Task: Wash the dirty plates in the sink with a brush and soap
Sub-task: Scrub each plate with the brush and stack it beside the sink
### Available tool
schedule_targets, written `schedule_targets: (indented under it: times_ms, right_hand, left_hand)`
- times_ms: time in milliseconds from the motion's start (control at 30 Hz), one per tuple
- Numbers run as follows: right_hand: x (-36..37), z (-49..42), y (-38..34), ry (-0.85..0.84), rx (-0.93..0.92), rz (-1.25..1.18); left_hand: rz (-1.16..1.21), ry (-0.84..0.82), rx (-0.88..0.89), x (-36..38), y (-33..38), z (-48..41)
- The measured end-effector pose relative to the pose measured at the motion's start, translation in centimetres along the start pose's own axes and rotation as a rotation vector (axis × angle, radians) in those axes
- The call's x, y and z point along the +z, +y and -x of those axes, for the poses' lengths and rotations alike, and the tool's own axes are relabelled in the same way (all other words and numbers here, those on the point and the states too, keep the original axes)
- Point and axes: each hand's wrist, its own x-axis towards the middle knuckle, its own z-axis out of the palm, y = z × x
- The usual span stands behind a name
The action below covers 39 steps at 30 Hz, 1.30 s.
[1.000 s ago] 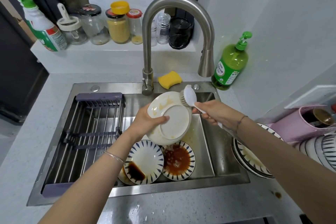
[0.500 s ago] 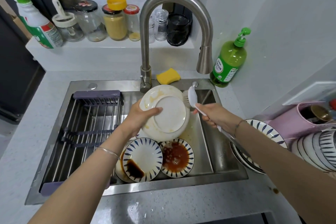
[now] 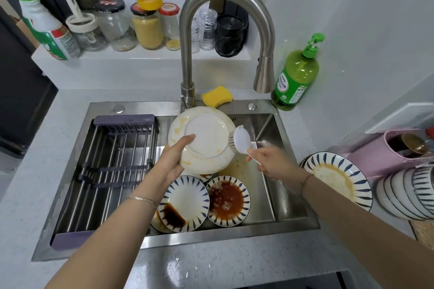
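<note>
My left hand (image 3: 175,156) grips a white plate (image 3: 206,138) by its left rim and holds it tilted above the sink (image 3: 293,216), underside toward me, with yellow smears near the edge. My right hand (image 3: 273,163) holds the white dish brush (image 3: 242,139) by its handle, and the bristles touch the plate's right rim. Below lie dirty blue-striped plates: one with a dark sauce patch (image 3: 185,204) and one full of red-brown sauce (image 3: 227,200). The green soap bottle (image 3: 297,77) stands at the sink's back right corner.
A steel faucet (image 3: 225,2) arches over the basin. A drying rack (image 3: 110,171) fills the sink's left half. A yellow sponge (image 3: 217,96) lies behind the sink. Another dirty plate (image 3: 338,177), stacked bowls (image 3: 408,192) and a pink container (image 3: 385,150) sit on the right counter. Jars line the back ledge.
The plate has tipped a little further back and up in my left hand. The brush head has slid down from the plate's top right edge to its right rim.
</note>
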Motion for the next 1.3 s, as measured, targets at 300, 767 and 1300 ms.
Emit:
schedule_targets:
  times_ms: [300, 767, 1300]
  right_hand:
    - [2.5, 1.8, 0.7, 0.02, -0.22, 0.152]
    - [1.7, 0.4, 0.4, 0.184, -0.166, 0.074]
    - [2.2, 2.0, 0.7, -0.017, -0.159, 0.073]
  left_hand:
    - [0.159, -0.011, -0.082, 0.5, -0.6, 0.1]
    - [0.154, 0.025, -0.077, 1.4, -0.9, 0.0]
    - [0.144, -0.018, -0.065, 1.8, -1.3, 0.2]
